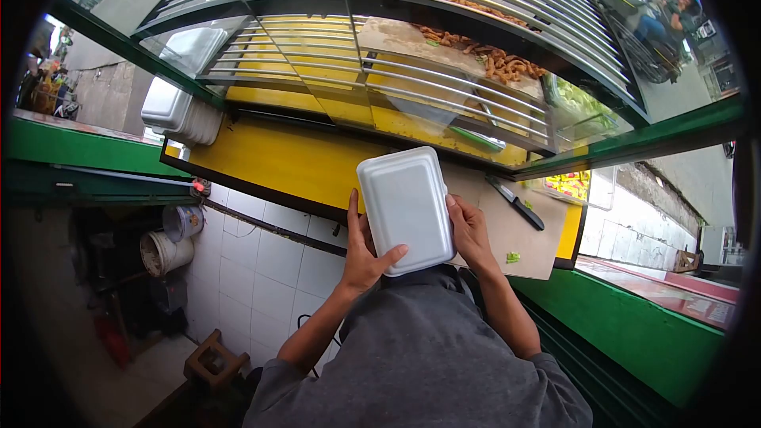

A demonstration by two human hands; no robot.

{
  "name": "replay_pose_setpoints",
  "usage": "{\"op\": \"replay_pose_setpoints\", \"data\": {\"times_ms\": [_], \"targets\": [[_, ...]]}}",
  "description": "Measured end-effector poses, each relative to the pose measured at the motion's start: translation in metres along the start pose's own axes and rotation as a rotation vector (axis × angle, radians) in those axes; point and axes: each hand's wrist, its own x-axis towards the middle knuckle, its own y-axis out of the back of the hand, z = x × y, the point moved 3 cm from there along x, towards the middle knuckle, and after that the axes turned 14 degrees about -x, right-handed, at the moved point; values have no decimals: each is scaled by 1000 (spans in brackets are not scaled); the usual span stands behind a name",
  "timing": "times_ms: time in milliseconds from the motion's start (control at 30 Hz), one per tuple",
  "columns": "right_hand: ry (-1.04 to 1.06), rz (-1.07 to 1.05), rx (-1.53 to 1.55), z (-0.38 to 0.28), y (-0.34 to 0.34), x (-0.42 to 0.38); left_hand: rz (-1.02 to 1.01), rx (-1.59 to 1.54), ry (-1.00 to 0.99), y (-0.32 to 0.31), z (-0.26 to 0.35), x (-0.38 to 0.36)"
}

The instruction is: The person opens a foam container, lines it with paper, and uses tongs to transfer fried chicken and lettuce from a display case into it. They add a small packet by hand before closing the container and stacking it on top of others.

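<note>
A closed white foam food box [404, 206] is held up in front of my chest, over the near edge of the yellow counter [277, 160]. My left hand [366, 257] grips its lower left side, thumb lying across the lid and the other fingers along the edge. My right hand [469, 234] holds the right side, with the thumb at the rim and the fingers partly hidden. To the right, a black-handled knife [515, 202] lies on a pale board [476, 190], and a small green leaf scrap [513, 257] rests near the board's front edge.
Stacked white foam boxes [182, 115] stand at the counter's left end. A glass display case [380, 71] with metal bars rises ahead, holding brown fried pieces [507, 67] and green leaves [583, 107]. Colourful packets [567, 184] sit at right. A stool [216, 358] and buckets [166, 254] are lower left.
</note>
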Motion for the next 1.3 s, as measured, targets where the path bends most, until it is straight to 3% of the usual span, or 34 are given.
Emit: {"op": "replay_pose_setpoints", "data": {"times_ms": [67,133,233,267,367,567,667,800,900,1067,1300], "targets": [[-21,-138,-53,-16,2,0,-37,-14,-10,3,1,-8],[-54,-285,-124,-36,0,2,55,-42,-75,6,8,-17],[54,-491,72,-41,-28,12,235,-75,-153,25,13,-32],[-2,-582,126,-41,-40,15,299,-83,-173,34,14,-38],[159,-642,-135,-71,-82,13,484,-122,-264,66,18,-54],[78,-744,-79,-104,-196,9,708,-41,-385,147,41,-90],[137,-839,-78,-121,-248,14,768,-236,-491,201,46,-110],[223,-956,-140,-145,-298,27,748,-539,-449,259,81,-137],[215,-997,-165,-165,-325,32,625,-561,-224,299,100,-153],[228,-1032,-216,-196,-358,40,504,-379,-51,345,150,-140],[208,-910,-80,-259,-421,66,467,-259,-43,423,230,-95]]}}
